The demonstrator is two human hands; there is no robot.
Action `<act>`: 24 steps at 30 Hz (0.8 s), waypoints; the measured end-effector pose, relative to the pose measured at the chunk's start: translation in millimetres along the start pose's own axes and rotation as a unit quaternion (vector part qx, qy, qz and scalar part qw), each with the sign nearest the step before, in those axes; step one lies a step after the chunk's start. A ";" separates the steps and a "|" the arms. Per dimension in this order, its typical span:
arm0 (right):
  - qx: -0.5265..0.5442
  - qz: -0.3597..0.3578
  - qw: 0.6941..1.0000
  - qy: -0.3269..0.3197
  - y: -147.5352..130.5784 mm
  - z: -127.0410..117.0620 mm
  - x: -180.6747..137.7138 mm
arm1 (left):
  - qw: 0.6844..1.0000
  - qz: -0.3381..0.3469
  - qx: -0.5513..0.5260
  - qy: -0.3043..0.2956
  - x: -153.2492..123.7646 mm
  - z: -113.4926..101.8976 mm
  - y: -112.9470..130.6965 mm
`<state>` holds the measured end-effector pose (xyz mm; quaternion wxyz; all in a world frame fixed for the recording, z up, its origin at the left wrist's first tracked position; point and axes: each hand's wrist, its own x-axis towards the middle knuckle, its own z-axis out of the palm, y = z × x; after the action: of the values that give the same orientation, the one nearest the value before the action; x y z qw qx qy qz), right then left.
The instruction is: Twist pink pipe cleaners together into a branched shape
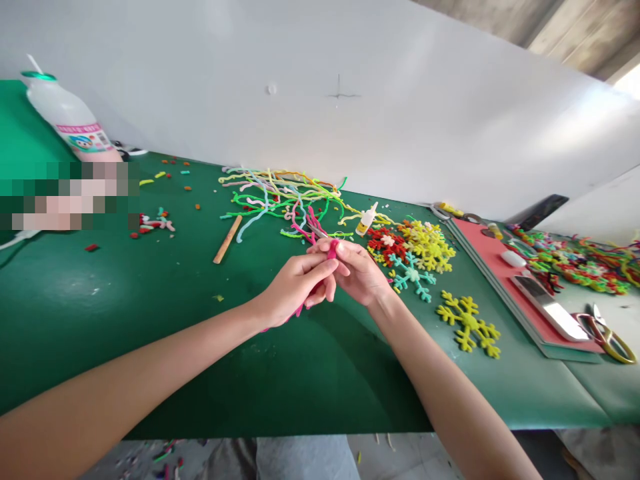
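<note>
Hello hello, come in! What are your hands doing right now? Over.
Left hand and right hand both pinching the pink pipe cleaner, above the green table. Glue bottle and teal snowflake lie just beyond. Over.

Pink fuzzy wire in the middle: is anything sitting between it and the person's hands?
Nothing visible does. The left hand and right hand both pinch the pink pipe cleaner above the green table. The loose pipe cleaner pile and glue bottle lie beyond it, apart.
</note>
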<state>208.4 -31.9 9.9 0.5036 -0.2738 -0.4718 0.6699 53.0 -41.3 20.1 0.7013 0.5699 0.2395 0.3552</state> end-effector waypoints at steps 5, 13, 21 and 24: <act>-0.031 -0.013 0.999 0.004 -8.1 -5.1 -0.7 | 1.000 0.002 -0.003 0.018 -0.1 -0.2 1.4; -0.057 -0.013 0.998 0.003 -5.4 -7.4 0.1 | 0.998 -0.021 -0.051 -0.011 2.4 1.8 -1.5; -0.033 -0.003 0.998 0.044 -5.4 -2.3 0.7 | 0.992 -0.021 -0.118 0.031 2.5 7.7 2.7; -0.034 -0.008 0.998 0.048 -4.6 -3.8 1.0 | 0.994 -0.016 -0.100 0.039 3.1 6.0 3.7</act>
<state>213.1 -29.4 12.6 0.5216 -0.3183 -0.4719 0.6355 58.6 -42.3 25.3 0.7504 0.4785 0.2397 0.3879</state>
